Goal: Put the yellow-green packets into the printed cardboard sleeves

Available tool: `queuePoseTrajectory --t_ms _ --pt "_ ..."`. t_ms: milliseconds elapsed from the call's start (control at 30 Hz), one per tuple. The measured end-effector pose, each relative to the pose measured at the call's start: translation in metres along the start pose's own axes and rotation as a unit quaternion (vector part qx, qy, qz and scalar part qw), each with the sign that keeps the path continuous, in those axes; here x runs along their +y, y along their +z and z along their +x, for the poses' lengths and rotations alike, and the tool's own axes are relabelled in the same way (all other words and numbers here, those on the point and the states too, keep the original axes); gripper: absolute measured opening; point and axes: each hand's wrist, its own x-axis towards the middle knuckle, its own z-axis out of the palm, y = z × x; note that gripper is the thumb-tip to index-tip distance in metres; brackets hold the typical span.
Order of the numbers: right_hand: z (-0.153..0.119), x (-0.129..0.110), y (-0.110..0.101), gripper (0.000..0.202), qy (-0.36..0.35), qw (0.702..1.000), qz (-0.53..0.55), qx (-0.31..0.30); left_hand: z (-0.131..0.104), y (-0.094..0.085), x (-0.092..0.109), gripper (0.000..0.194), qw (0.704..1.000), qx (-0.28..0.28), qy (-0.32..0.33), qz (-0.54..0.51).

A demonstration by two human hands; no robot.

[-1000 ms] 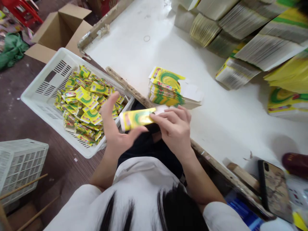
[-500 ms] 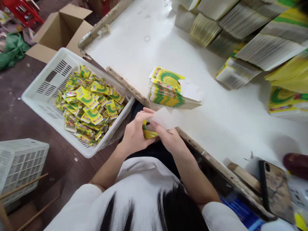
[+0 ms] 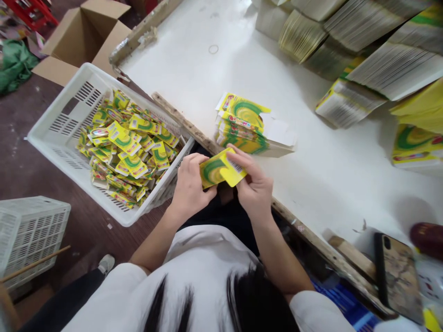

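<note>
A small yellow and green cardboard box (image 3: 215, 171) is held between my two hands, just in front of the table's edge. My left hand (image 3: 189, 184) grips its left end, with the thumb below and the fingers behind. On the other end, my right hand (image 3: 254, 182) pinches a yellow flap that carries a barcode. Beyond my hands, a stack of flattened yellow and green cartons (image 3: 242, 121) lies on the white table (image 3: 194, 69). To my left, a white plastic crate (image 3: 57, 133) holds a heap of similar small boxes (image 3: 128, 147).
An open brown carton (image 3: 69, 39) stands on the floor behind the crate. Large bundles of flat cartons (image 3: 377, 60) fill the table's far right. A phone (image 3: 398, 274) and a wood block (image 3: 349, 253) lie near the right edge. Another crate (image 3: 32, 235) is at lower left.
The box has turned, so its printed front faces up instead of the white flap. My right hand has moved slightly right and now pinches the barcode flap.
</note>
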Motion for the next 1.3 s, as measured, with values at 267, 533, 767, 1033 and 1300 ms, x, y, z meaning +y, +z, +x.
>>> queuePoseTrajectory --t_ms 267,533,767,1033,1300 --pt "0.006 0.0 -0.024 0.039 -0.014 0.971 -0.099 -0.219 -0.008 -0.011 -0.008 0.056 0.999 -0.03 -0.028 0.011" --pt "0.008 -0.006 -0.023 0.027 -0.004 0.976 -0.093 -0.195 -0.001 -0.017 0.001 0.055 0.998 -0.055 -0.014 -0.018" --pt "0.036 -0.003 -0.029 0.056 -0.047 0.994 -0.073 -0.066 -0.003 -0.05 -0.046 0.083 0.983 0.136 -0.118 0.04" --pt "0.094 0.05 -0.049 0.029 -0.013 0.922 -0.376 0.091 -0.002 -0.045 -0.049 0.063 0.986 0.079 -0.148 -0.016" --pt "0.069 0.027 -0.038 0.037 -0.048 0.943 -0.297 0.143 0.006 0.002 -0.021 0.057 0.902 -0.086 -0.207 -0.369"
